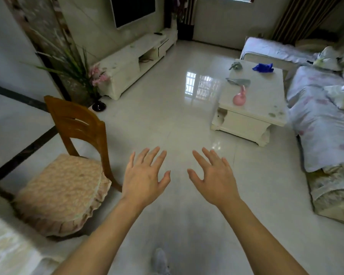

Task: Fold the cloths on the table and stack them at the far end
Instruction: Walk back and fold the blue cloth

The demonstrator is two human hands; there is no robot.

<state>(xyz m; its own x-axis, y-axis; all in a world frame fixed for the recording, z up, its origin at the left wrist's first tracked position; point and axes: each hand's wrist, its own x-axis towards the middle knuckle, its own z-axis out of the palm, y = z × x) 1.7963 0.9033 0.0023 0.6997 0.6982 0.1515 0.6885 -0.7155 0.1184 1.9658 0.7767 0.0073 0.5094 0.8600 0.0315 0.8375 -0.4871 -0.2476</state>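
Though crumpled, soft cloths atop glossy table

The floor is glossy pale tile that mirrors the window. The table has a smooth, cream, faintly marbled top with a slight sheen. On it lie soft, matt cloths: a blue cloth, a grey cloth and a pink cloth. The chair is varnished brown wood with a textured, frilled fabric cushion. The sofa wears a crumpled, pale printed cloth cover.
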